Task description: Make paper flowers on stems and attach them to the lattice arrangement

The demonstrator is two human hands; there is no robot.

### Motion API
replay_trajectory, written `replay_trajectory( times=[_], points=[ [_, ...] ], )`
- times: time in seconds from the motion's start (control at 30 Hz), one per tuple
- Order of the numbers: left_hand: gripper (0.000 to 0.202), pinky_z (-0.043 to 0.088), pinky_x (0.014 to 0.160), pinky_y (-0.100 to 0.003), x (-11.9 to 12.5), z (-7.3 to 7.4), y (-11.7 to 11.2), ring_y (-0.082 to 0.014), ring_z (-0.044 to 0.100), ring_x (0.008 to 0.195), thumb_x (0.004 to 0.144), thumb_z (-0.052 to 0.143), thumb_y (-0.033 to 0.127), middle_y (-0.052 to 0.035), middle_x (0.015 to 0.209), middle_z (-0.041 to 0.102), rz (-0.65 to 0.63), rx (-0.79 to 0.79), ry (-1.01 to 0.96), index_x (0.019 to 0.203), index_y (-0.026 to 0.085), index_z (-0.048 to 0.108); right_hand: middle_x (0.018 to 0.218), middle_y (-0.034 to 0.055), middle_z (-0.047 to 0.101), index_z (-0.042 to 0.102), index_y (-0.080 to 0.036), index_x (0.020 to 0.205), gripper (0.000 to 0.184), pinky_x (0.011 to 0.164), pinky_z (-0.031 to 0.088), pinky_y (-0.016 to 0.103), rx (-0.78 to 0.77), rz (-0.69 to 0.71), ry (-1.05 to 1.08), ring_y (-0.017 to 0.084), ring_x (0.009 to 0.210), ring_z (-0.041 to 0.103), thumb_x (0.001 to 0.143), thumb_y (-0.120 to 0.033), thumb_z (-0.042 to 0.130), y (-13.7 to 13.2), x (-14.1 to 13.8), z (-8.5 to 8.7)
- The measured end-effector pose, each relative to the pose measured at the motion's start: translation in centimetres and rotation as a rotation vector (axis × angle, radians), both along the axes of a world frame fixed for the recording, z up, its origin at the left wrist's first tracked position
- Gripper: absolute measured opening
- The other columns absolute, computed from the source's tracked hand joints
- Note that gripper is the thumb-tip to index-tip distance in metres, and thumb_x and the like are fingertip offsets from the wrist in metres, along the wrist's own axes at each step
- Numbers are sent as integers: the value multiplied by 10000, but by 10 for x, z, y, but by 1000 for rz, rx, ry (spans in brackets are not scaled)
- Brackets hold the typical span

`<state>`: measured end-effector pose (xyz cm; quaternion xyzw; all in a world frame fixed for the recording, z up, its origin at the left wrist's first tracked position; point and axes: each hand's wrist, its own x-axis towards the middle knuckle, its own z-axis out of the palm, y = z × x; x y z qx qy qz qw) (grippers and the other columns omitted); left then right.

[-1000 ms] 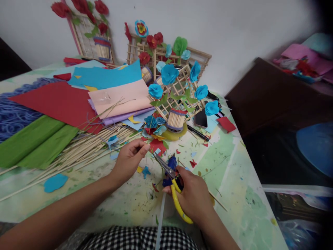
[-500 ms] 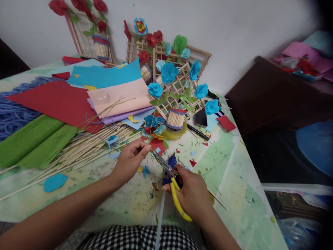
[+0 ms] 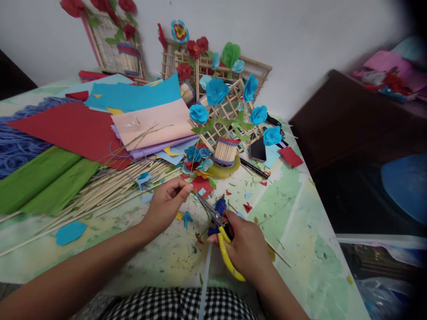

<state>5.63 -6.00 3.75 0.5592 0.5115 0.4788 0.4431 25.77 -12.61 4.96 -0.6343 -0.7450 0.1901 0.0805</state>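
My right hand (image 3: 247, 249) is closed round the yellow handles of a pair of scissors (image 3: 218, 233), whose blades point up and left toward my left hand. My left hand (image 3: 165, 204) is closed in a pinch at the fingertips, holding something thin that I cannot make out, just left of the blade tips. Small blue and red paper scraps (image 3: 218, 206) lie on the table between and beside the hands. A blue star-shaped scrap (image 3: 187, 218) sits just below my left hand.
Sheets of red, blue, pink and green paper (image 3: 76, 129) cover the left of the table. A heap of thin wooden sticks (image 3: 110, 186) lies in front of them. Stick lattices with paper flowers (image 3: 227, 106), a tape roll (image 3: 227, 166), a phone (image 3: 257, 150) and a pen stand behind. The table edge runs along the right.
Both hands stay almost in place; the scissors and right hand have shifted slightly up and left toward the left hand's fingertips.
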Motion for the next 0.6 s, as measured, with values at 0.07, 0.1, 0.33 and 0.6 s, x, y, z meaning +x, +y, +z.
replay_trajectory(
  times=[0.07, 0.1, 0.33, 0.6],
  points=[
    [250, 340, 526, -229, 0, 0, 0, -114, 401, 564, 805, 560, 339, 34, 576, 433, 4, 6, 1, 611, 189, 511, 792, 59, 713, 603, -182, 1074, 443, 551, 284, 279, -2, 6, 3, 233, 701, 656, 821, -539, 540, 0, 0, 0],
    [248, 341, 527, -229, 0, 0, 0, -114, 403, 566, 803, 561, 337, 34, 579, 435, 5, 9, 2, 610, 189, 513, 789, 59, 714, 603, -180, 1078, 441, 548, 282, 279, -3, 7, 2, 232, 699, 656, 823, -534, 539, 0, 0, 0],
    [245, 343, 533, -228, 0, -2, -1, -115, 408, 578, 804, 567, 330, 31, 588, 438, 0, 7, -4, 612, 187, 515, 786, 67, 714, 596, -161, 1116, 456, 561, 300, 283, 21, 18, -7, 239, 706, 661, 835, -513, 521, -1, 0, -2],
    [240, 345, 529, -231, 0, -1, 0, -115, 408, 569, 802, 562, 329, 31, 585, 439, 5, 11, -4, 612, 188, 517, 707, 52, 701, 605, -161, 1069, 428, 546, 288, 280, 49, 25, -3, 234, 651, 654, 842, -509, 502, 1, 1, -3]
  ],
)
